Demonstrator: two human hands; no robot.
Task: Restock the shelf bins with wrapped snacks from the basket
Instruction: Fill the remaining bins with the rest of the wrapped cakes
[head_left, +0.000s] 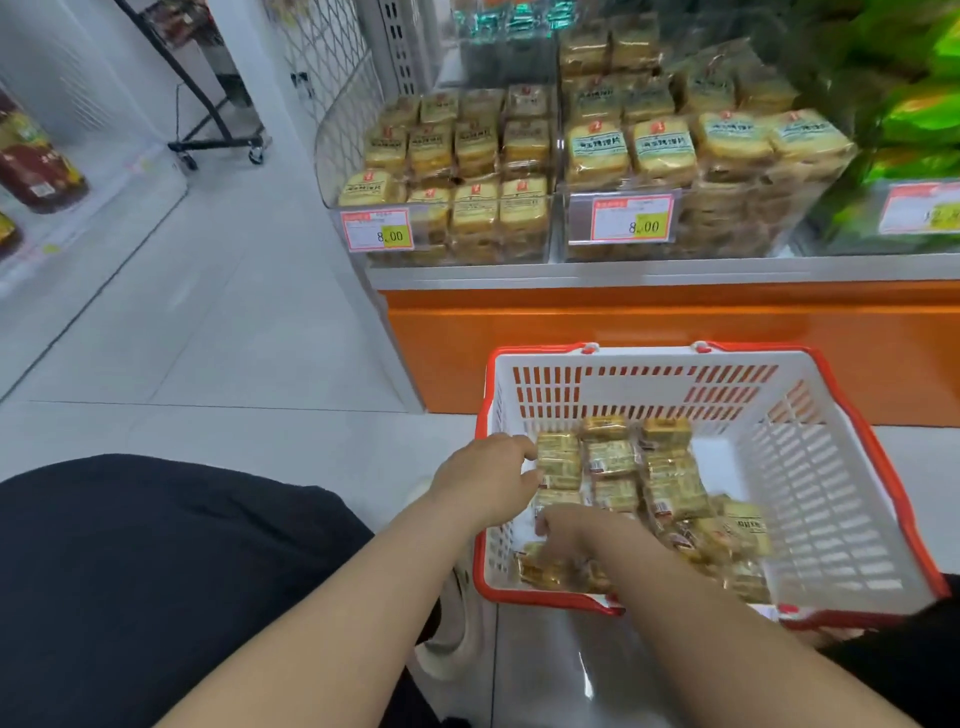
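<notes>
Crouched on the shop floor, I reach both hands into the white-and-red basket (810, 467), where the wrapped snacks (644, 478) lie heaped along its near left side. My left hand (483, 480) curls its fingers round a snack at the pile's edge, while my right hand (571, 535) presses down among the packets (whether it grasps one I cannot tell). Above, the clear shelf bins (447, 182) stand nearly full behind their 8.00 price tags (377, 231).

Head-worn view — downward, close over basket (831, 467) — shelf bins (558, 171) beyond
</notes>
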